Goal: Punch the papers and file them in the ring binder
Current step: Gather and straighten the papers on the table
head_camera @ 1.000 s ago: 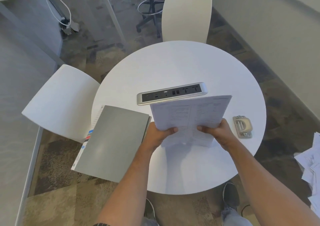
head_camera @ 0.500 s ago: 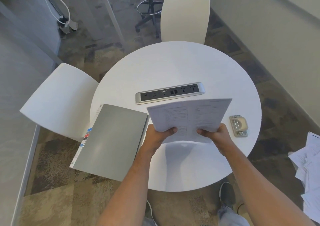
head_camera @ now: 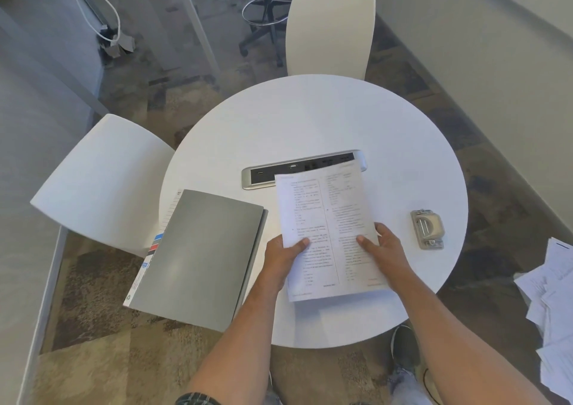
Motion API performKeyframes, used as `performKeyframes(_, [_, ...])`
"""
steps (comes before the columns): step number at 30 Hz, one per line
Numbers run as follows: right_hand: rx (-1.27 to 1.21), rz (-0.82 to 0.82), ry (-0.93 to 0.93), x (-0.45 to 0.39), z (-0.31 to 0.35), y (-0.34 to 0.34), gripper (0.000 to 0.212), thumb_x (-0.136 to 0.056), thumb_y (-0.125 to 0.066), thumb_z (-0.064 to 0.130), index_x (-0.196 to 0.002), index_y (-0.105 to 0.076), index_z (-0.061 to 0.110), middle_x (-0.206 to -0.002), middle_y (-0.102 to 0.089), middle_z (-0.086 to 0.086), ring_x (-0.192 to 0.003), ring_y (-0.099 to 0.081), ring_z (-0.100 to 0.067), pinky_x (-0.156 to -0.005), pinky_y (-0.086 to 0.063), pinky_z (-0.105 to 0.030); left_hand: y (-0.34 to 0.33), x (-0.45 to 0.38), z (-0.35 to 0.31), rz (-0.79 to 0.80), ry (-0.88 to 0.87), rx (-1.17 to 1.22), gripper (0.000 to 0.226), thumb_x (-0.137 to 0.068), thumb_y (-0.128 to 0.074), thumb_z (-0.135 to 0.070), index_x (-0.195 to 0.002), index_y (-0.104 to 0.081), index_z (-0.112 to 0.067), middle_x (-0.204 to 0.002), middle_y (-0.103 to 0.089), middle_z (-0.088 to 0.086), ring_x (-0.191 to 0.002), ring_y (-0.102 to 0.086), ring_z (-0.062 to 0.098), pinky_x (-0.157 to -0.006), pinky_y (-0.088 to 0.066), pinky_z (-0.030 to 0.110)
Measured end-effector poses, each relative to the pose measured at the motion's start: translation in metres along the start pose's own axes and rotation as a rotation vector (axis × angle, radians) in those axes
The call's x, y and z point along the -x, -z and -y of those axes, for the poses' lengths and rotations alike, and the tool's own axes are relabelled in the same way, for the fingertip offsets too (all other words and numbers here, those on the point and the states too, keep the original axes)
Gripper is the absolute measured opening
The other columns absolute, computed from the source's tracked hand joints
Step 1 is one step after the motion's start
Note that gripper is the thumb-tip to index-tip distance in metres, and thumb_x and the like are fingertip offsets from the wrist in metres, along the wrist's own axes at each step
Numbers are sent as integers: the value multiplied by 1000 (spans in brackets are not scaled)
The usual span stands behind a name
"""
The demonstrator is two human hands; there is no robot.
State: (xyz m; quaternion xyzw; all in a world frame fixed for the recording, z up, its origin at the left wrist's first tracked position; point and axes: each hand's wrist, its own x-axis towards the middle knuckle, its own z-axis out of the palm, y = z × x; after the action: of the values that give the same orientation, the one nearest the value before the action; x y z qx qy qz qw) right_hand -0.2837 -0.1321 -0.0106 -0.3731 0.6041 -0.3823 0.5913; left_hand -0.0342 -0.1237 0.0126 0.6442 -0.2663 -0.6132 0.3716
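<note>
Holding printed papers (head_camera: 325, 218), text too small to read, both hands.

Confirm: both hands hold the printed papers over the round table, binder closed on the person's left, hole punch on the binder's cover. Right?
Not quite. The hole punch sits on the bare round table to the person's right, apart from the binder, as the head view shows. The rest holds: left hand and right hand hold the papers; binder closed.

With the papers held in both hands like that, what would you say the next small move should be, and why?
Probably carry the papers right to the hole punch. Both the left hand and right hand grip the sheets, they look unpunched, the punch sits untouched, and the ring binder lies closed.
</note>
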Motion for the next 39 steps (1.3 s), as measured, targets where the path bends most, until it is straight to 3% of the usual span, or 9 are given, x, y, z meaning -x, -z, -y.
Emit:
performKeyframes(8, [309,38,-159,-4,-23,1,19,-101,-65,23,-119,-66,17,-113,-76,-2,-98,-75,-23,-91,-61,-49,20,-4,28,-55,105,-173,6,-91,-77,-14,-89,-73,-11,-91,-79,0,-74,-73,15,-60,-56,25])
performKeyframes(11, [466,40,-165,-7,-21,3,14,-99,-69,27,-110,-67,19,-110,-77,0,-94,-74,-19,-86,-61,-42,24,-3,35,-99,130,-199,20,-93,-73,-13,-75,-67,-9,-79,-74,4,-67,-66,19,-63,-55,30])
performKeyframes(15, [681,-47,-180,-2,-15,-1,36,-91,-76,34,-119,-56,22,-110,-71,2,-93,-69,-18,-78,-57,-37,25,3,35,-132,114,-168,21,-94,-69,-9,-73,-74,-11,-80,-76,7,-65,-66,20,-66,-58,33])
performKeyframes(18, [954,-204,-8,5,-9,-11,67,-83,-82,31,-139,-48,22,-129,-59,-3,-113,-62,-25,-89,-54,-42,18,7,28,-140,66,-173,19,-92,-70,-10,-74,-76,-12,-80,-79,5,-67,-70,20,-63,-60,32])
performKeyframes(20, [853,-154,128,9,3,-23,59,-85,-80,40,-137,-56,26,-128,-63,5,-110,-65,-16,-92,-55,-39,9,12,19,-137,24,-196,19,-89,-72,-11,-70,-74,-12,-72,-76,2,-61,-67,19,-54,-52,26])
performKeyframes(25, [312,396,-60,18,38,-51,59,-79,-67,73,-127,-64,40,-114,-76,10,-94,-76,-10,-78,-57,-31,-22,28,-5,5,-65,-111,7,-86,-77,-18,-79,-80,-16,-84,-79,-4,-63,-72,22,-52,-45,24])
performKeyframes(30, [53,249,2,12,42,-39,31,-90,-70,17,-121,-71,12,-104,-80,-7,-93,-76,-27,-67,-59,-26,-30,33,-18,115,-51,73,20,-92,-68,-13,-106,-80,-7,-108,-80,9,-71,-73,24,-57,-42,24])
performKeyframes(35, [-107,222,-10,16,36,-16,42,-75,-66,10,-115,-75,14,-110,-80,-9,-99,-76,-29,-77,-60,-36,-32,29,-9,-12,-101,6,5,-90,-75,-16,-92,-80,-15,-93,-78,3,-88,-68,22,-67,-48,27])
performKeyframes(39, [-331,192,-28,13,27,1,45,-77,-68,1,-121,-74,9,-119,-75,-20,-108,-72,-39,-92,-60,-46,-26,25,1,-114,49,-89,46,-85,-79,-50,-118,-65,-21,-108,-71,0,-95,-68,20,-75,-51,30])
